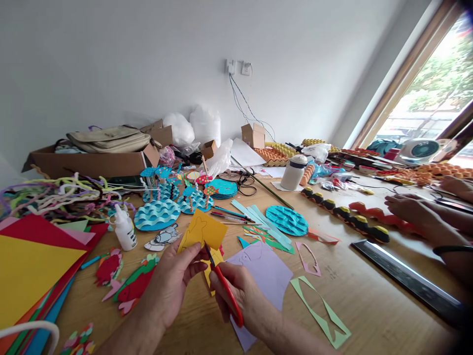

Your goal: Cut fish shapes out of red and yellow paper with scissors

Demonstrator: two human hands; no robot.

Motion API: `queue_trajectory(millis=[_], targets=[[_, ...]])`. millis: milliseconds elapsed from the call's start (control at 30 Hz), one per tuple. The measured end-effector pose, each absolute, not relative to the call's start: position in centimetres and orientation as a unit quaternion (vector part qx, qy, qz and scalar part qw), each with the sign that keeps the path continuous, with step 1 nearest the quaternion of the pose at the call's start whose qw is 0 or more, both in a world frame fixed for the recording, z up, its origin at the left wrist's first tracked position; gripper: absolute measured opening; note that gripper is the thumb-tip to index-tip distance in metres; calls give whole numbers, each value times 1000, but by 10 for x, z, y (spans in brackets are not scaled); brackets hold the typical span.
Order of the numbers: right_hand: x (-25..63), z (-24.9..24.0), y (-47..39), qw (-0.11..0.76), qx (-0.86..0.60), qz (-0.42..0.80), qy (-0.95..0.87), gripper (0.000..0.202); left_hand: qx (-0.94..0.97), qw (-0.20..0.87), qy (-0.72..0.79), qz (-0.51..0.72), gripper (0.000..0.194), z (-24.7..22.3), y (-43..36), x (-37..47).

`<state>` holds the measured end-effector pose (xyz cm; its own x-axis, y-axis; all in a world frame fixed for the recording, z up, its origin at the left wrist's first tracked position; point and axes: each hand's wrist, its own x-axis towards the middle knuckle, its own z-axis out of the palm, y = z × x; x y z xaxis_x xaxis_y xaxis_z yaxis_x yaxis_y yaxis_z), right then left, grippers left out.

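Between the thumb and fingers of my left hand (176,276) is a yellow-orange sheet of paper (214,228) with a pencilled outline on it. My right hand (244,291) grips red-handled scissors (225,291), whose dark blades meet the paper's lower edge. Another yellow piece hangs below, partly hidden by my fingers. Under my right hand lies a lilac sheet (264,268) with a drawn fish outline. Cut-out paper fish (135,286) in red and green lie left of my left forearm. A white glue bottle (124,229) stands beyond them.
Coloured paper sheets (37,266) are stacked at left, near pipe cleaners (66,197). Blue corrugated discs (157,215) and a crumpled blue disc (286,220) sit ahead. Green paper scraps (321,310) and a dark glossy bar (402,276) lie right. Another person's hands (414,214) are at far right.
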<state>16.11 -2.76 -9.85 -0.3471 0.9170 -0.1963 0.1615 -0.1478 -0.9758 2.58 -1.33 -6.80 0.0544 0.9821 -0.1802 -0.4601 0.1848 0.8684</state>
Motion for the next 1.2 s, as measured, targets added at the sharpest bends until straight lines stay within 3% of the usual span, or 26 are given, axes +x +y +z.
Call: queue_trajectory(millis=[567, 1033, 1200], targets=[[162, -90, -28, 311, -479, 599, -561, 30, 356, 638, 427, 533, 16, -62, -13, 23], [164, -90, -27, 300, -465, 629, -546, 28, 290, 641, 424, 571, 22, -65, -9, 23], [164, -85, -28, 298, -460, 638, -541, 37, 310, 635, 412, 576, 16, -70, -11, 27]])
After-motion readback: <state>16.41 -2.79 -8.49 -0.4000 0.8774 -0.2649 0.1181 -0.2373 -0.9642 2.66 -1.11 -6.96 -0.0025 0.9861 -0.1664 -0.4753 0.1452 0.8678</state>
